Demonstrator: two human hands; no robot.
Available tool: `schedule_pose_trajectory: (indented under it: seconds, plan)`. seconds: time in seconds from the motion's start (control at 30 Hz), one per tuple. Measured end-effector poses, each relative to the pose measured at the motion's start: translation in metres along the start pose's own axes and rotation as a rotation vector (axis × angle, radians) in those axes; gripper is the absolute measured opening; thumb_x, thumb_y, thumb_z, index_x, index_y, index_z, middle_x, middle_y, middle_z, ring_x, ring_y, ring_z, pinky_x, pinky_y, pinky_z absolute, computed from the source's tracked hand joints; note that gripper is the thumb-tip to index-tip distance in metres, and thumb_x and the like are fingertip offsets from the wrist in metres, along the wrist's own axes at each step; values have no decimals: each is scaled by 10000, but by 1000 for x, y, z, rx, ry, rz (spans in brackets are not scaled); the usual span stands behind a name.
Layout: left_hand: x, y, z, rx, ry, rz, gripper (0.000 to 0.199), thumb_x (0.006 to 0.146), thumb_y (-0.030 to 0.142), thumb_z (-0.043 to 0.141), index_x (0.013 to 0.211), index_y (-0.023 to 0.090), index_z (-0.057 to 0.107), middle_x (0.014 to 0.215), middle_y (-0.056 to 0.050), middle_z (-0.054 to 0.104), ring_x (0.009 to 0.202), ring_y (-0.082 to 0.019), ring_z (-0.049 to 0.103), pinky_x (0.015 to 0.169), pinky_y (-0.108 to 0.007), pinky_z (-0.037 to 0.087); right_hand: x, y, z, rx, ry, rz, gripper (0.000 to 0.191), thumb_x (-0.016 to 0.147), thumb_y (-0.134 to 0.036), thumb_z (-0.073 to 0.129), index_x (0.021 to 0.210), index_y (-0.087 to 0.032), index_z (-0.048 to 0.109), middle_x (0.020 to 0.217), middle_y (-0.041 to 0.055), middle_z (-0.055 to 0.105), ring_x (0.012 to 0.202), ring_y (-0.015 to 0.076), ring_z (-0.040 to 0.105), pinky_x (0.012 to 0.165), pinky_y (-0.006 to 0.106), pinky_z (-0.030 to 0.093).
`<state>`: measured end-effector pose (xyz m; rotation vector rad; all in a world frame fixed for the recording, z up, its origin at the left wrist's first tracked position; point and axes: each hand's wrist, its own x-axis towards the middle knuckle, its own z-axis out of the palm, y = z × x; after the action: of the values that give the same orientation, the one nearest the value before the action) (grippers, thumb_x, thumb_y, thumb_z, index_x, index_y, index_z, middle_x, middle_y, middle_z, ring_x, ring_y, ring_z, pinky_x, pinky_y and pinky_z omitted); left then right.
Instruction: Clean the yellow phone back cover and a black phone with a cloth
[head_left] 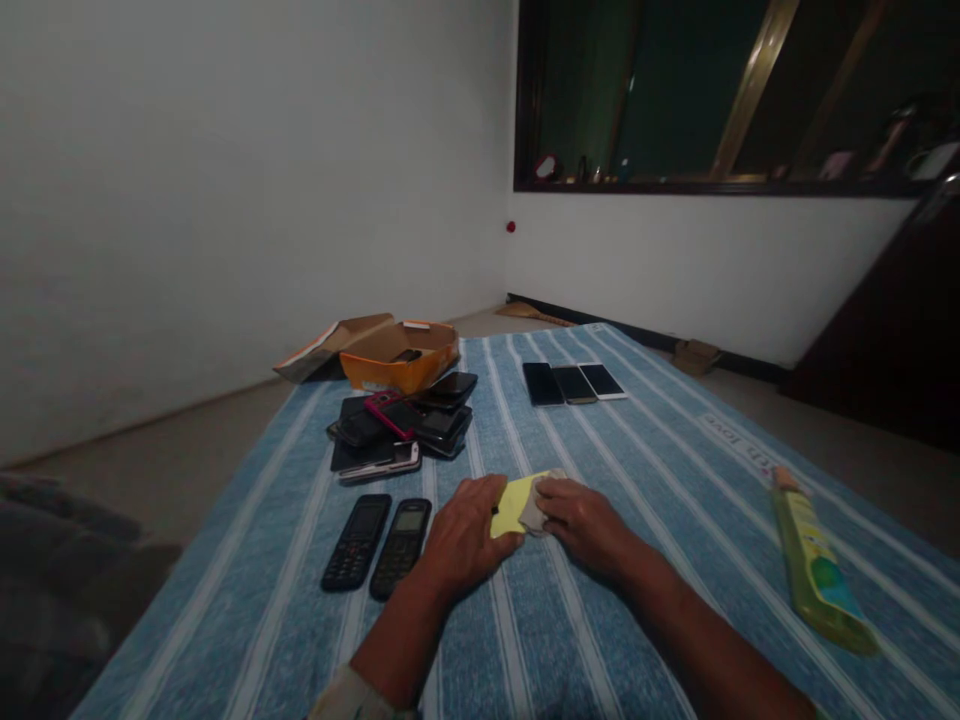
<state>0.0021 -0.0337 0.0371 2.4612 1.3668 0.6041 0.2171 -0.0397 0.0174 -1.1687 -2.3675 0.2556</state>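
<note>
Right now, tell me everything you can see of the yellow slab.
The yellow slab is flat and pale yellow, with a small black patch at its left side; it looks smooth, though its material cannot be told. It lies low over the blue striped cloth, between the hands. The left hand has thumb and fingers around its left end. The right hand presses a grey rag on its right part, hiding some of it.

there are two hands [466, 525] [583, 512], one yellow object [510, 506], one cloth [534, 512], two keypad phones [356, 543] [403, 548], three flat phones [542, 384] [574, 384] [602, 381], one box [394, 374], one bottle [817, 565] and one uncountable phone pile [397, 415].
</note>
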Motion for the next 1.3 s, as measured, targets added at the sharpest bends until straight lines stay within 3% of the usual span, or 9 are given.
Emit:
schedule_pose_trajectory:
  seconds: [0.17, 0.37, 0.5, 0.73, 1.03, 1.3]
  plan:
    - [1, -4, 2, -4, 0, -23, 490, 745, 335, 672, 1192, 189, 534, 1129, -81, 633, 1049, -281, 549, 878, -406, 467, 9, -12, 0, 21, -4, -20, 119, 868, -129, 606, 954, -176, 674, 1152, 90, 649, 1107, 208, 575, 974, 330, 439]
    - [0, -9, 8, -52, 27, -54, 706, 719, 303, 690, 1359, 159, 430, 1245, -120, 607, 1134, -298, 538, 963, -461, 462, 31, -19, -8, 72, -113, -32, 98, 869, -125, 591, 906, -169, 671, 1081, 61, 655, 1027, 180, 585, 930, 285, 416]
    - [-1, -11, 10, -87, 80, -77, 795, 696, 259, 693, 1417, 199, 364, 1314, -118, 573, 1184, -306, 531, 986, -487, 464, 48, -24, -1, 26, -127, 44, 171, 904, -115, 509, 921, -167, 670, 1033, 56, 663, 997, 167, 579, 890, 266, 400]
    - [0, -21, 18, -110, 180, -11, 769, 696, 272, 689, 1393, 177, 377, 1352, -158, 542, 1252, -333, 516, 1021, -511, 464, 65, -37, 22, -178, -65, 99, 220, 883, -128, 478, 1038, -124, 635, 990, 101, 643, 946, 225, 549, 846, 324, 393]
    - [2, -16, 14, -166, 205, -46, 875, 646, 276, 689, 1417, 135, 300, 1376, -201, 509, 1273, -369, 496, 1054, -564, 425, 86, -49, 11, -180, -130, 117, 242, 872, -199, 460, 993, -127, 657, 991, 133, 675, 935, 252, 598, 814, 361, 419]
    - [0, -15, 18, -172, 204, -103, 927, 643, 230, 667, 1462, 120, 246, 1431, -198, 472, 1318, -344, 466, 1076, -520, 422, 87, -48, 14, -124, -131, 187, 255, 867, -202, 478, 1028, -123, 660, 1032, 144, 684, 991, 265, 612, 823, 361, 431]
